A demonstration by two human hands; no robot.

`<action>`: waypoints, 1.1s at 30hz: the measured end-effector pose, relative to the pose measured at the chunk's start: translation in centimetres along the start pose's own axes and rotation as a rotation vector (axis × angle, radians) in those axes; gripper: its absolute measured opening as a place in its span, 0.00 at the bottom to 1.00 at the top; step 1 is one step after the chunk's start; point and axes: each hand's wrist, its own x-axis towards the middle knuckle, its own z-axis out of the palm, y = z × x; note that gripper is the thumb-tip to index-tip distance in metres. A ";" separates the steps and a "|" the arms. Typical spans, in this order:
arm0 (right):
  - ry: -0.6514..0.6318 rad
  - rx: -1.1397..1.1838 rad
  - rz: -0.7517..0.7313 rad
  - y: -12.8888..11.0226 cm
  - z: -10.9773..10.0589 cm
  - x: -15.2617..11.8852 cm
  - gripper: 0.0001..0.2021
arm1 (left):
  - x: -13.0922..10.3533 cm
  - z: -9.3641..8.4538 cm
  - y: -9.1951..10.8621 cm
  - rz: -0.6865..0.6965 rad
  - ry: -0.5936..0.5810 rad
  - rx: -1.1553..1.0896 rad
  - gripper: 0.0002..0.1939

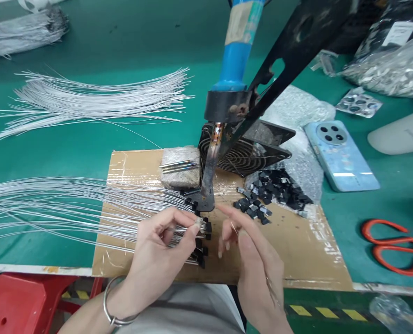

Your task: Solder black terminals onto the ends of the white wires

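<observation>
White wires [133,195] run from the left over cardboard [304,250] to black end pieces [200,255]; they look light, springy and slippery, best pinched close to those ends. The left hand [164,248] has its fingers clamped on a small pale piece beside them; just right, the right hand [258,260] closes its fingers on a thin strand [233,227].

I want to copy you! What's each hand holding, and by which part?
The left hand pinches a small pale piece; which part can't be told. The right hand seems to hold a thin wire near its end.
</observation>
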 end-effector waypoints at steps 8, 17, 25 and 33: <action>0.039 -0.221 0.030 -1.3 -0.9 -0.1 0.15 | 0.4 -0.1 -0.2 0.002 0.009 0.041 0.06; 0.042 -0.084 -0.157 -1.4 0.1 0.8 0.08 | 1.2 0.1 0.8 0.005 0.001 0.013 0.06; 0.055 -0.091 -0.150 -0.6 0.3 1.6 0.09 | 1.9 0.3 1.1 0.026 0.029 0.014 0.06; 0.145 -0.037 -0.042 -1.0 0.9 2.5 0.10 | 2.7 0.4 1.5 0.003 0.089 0.082 0.05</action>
